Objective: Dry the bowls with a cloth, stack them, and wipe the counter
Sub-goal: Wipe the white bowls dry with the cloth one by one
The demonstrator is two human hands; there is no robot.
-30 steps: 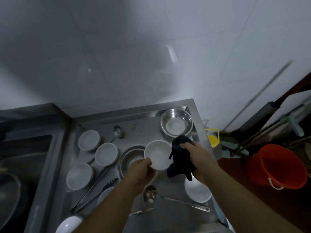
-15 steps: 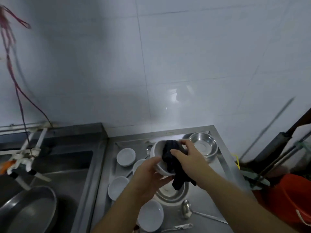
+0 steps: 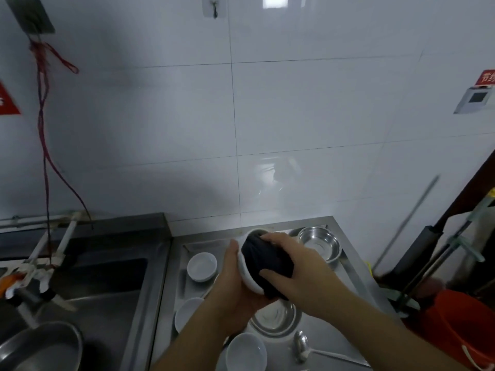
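Looking down from the head view, the left hand (image 3: 233, 285) cups a white bowl (image 3: 247, 274) from behind and beneath, fingers curled round its outer wall, and holds it tilted on its side above the steel worktop (image 3: 345, 277). The right hand (image 3: 300, 274) grips a dark cloth (image 3: 265, 261) stuffed into the bowl's mouth, fingers spread over the bundle and pressing it in. Cloth and hand hide nearly all of the bowl; only a strip of white rim and wall shows at its left.

Below the hands, partly covered by them, a shallow steel dish (image 3: 276, 317) sits on the worktop. A steel bowl (image 3: 320, 243) stands at the far right corner, just beyond the right hand. White bowls lie to the left: one far (image 3: 201, 266), one nearer (image 3: 187, 313) cut off by the left forearm, and one near (image 3: 246, 352) at the bottom. A metal ladle (image 3: 301, 344) lies near right of that.

Left of the worktop is a sink (image 3: 107, 290) with a metal pan (image 3: 40, 346) at its near edge. An orange bucket (image 3: 460, 325) stands on the right, with poles leaning beside it.
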